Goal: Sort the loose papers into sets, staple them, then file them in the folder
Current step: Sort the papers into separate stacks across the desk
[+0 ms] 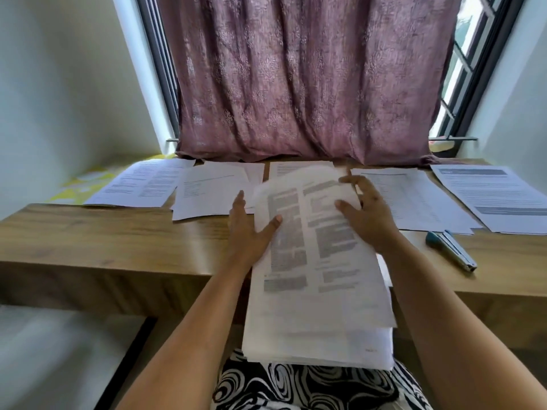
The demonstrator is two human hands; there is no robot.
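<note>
Over desk edge, left hand thumb clamps paper stack; right hand fingers spread flat on top.

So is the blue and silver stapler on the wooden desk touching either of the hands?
Apart. The head view shows the blue and silver stapler lying alone on the wooden desk, bare wood between it and the right hand, which rests on the paper stack.

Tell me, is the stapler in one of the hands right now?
No, the stapler lies untouched on the wooden desk, right of the right hand.
</note>
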